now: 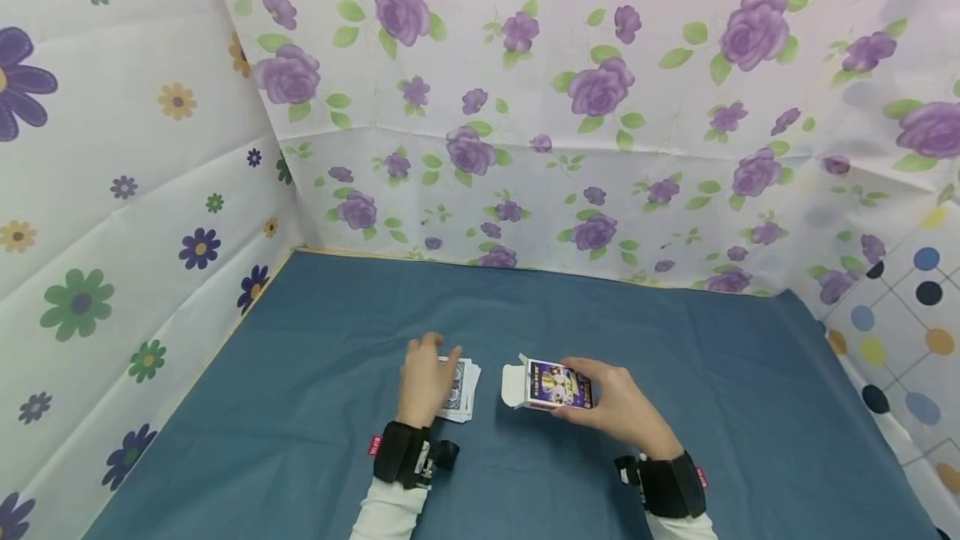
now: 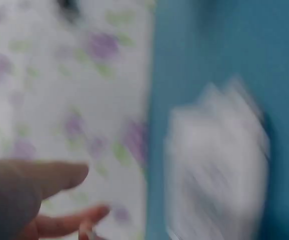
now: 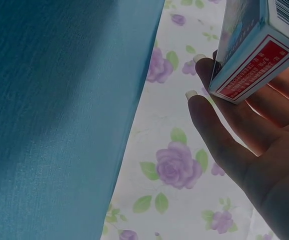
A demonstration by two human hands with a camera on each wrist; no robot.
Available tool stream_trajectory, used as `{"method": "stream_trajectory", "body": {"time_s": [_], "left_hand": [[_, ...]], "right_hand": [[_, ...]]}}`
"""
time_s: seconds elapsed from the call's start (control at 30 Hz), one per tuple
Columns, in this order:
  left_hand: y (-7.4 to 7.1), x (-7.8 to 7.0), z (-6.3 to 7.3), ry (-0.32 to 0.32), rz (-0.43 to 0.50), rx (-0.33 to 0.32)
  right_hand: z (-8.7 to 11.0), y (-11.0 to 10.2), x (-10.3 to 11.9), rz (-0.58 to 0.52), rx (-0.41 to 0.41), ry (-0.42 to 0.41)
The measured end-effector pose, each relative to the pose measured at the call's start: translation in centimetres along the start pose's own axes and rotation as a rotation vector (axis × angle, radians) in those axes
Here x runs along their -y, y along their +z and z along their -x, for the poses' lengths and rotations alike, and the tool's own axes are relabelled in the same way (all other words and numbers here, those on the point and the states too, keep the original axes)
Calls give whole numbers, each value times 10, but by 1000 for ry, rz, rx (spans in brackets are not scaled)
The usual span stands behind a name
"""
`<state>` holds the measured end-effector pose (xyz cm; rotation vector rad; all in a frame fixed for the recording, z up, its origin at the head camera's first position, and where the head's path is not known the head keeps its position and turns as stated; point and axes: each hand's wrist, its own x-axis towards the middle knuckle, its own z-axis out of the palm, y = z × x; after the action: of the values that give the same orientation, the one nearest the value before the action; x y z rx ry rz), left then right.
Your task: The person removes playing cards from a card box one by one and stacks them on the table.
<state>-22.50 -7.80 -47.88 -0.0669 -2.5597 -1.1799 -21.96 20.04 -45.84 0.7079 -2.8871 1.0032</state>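
In the head view a loosely squared stack of playing cards (image 1: 468, 397) lies on the blue cloth, partly hidden by my left hand (image 1: 424, 382). That hand hovers at the stack's left side, its fingers relaxed and spread. The left wrist view is blurred; there the cards (image 2: 217, 175) sit apart from the fingers (image 2: 64, 180). To the right, my right hand (image 1: 624, 408) holds a printed card box (image 1: 558, 384) by its right end, between thumb and fingers. The box's white flap (image 1: 514, 385) stands open towards the cards. In the right wrist view the box (image 3: 257, 65) shows a red label and a barcode.
A blue cloth (image 1: 315, 448) covers the table. Behind it hangs a white curtain (image 1: 525, 107) with purple roses. A flower-patterned sheet (image 1: 112, 240) borders the left side, and a dotted sheet (image 1: 911, 357) the right.
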Motion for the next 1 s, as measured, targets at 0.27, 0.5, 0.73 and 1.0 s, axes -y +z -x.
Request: {"method": "stream_trajectory", "body": {"time_s": [0.27, 0.5, 0.73, 1.0], "left_hand": [[8, -50, 6, 111, 288, 348], [15, -54, 12, 36, 249, 339], [17, -49, 11, -97, 362, 448], [19, -46, 6, -143, 470, 527]], "right_hand": [[0, -4, 4, -3, -23, -44], [1, -3, 10, 2, -30, -53], [3, -2, 9, 8, -24, -48], [3, -5, 8, -1, -24, -49]]}}
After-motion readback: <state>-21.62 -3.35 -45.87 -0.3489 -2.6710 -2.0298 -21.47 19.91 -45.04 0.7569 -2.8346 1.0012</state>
